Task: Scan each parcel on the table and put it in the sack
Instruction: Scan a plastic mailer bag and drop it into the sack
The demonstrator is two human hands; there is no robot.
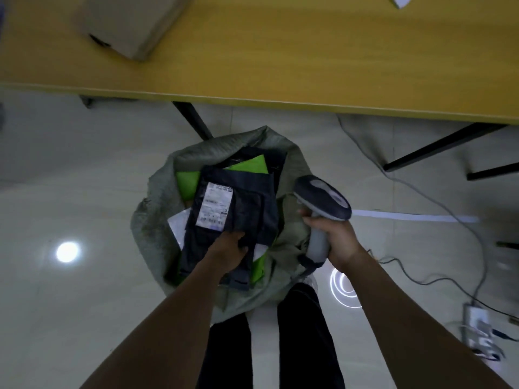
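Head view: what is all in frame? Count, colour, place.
table: one, yellow, top
box: one, brown, table's left
white item: one, table's far right
sack: one, grey-green, open, on floor
dark parcel: one, white label, over sack mouth
green parcels: at least two, inside sack
white parcel: one, inside sack
scanner: one, grey
cable: one, grey, floor right
power strip: one, white, lower right
left hand: grips dark parcel
right hand: holds scanner

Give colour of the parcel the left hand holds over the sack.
Dark blue-grey parcel with a white label; head view.
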